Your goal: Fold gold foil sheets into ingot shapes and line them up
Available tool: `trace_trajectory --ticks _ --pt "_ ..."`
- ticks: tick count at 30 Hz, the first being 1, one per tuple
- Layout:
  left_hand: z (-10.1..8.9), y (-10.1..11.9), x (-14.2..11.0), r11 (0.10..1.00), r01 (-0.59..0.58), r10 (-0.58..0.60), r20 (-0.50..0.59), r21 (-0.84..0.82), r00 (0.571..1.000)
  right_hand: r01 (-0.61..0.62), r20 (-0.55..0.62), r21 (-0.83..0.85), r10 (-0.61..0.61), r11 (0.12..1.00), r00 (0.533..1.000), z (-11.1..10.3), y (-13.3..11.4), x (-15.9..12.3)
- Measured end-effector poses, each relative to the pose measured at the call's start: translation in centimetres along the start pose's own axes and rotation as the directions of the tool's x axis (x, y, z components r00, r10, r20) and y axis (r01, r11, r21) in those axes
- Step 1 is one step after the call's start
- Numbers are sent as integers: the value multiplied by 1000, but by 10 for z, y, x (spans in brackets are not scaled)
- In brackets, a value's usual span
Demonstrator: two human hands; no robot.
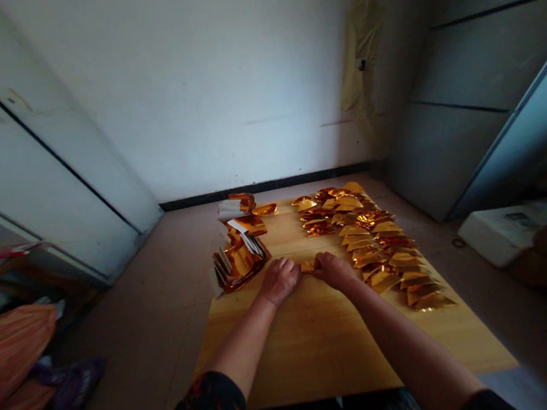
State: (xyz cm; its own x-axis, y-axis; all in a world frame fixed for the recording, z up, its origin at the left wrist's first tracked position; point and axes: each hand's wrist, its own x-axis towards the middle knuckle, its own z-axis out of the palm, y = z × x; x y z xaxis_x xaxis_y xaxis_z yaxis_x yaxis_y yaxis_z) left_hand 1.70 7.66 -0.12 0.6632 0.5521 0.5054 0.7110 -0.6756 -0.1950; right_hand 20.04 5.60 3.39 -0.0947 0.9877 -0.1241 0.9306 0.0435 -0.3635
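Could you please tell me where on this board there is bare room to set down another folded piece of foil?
Bare wood shows on the near part of the wooden board, below your left hand and right hand, and in a narrow strip between the gold foil stack and the gold foil rows. Those rows are crowded.

Foil piece (pixel 307 266) mostly hidden by left hand (pixel 279 281) and right hand (pixel 333 271) (folds unclear)

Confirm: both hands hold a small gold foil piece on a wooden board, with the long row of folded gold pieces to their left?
No: the head view shows the long row of folded gold pieces to the right. The left hand and right hand do hold the small gold foil piece on the wooden board.
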Motion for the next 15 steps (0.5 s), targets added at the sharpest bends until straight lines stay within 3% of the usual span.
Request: trace_trajectory --ticks 6,15 --pt "-3 -6 3 997 -74 74 34 4 997 21 -2 -2 -21 1000 1000 3 2 2" --pt "-7 -1 0 1000 10 -7 86 -25 996 -12 6 -32 12 999 1000 -1 -3 0"
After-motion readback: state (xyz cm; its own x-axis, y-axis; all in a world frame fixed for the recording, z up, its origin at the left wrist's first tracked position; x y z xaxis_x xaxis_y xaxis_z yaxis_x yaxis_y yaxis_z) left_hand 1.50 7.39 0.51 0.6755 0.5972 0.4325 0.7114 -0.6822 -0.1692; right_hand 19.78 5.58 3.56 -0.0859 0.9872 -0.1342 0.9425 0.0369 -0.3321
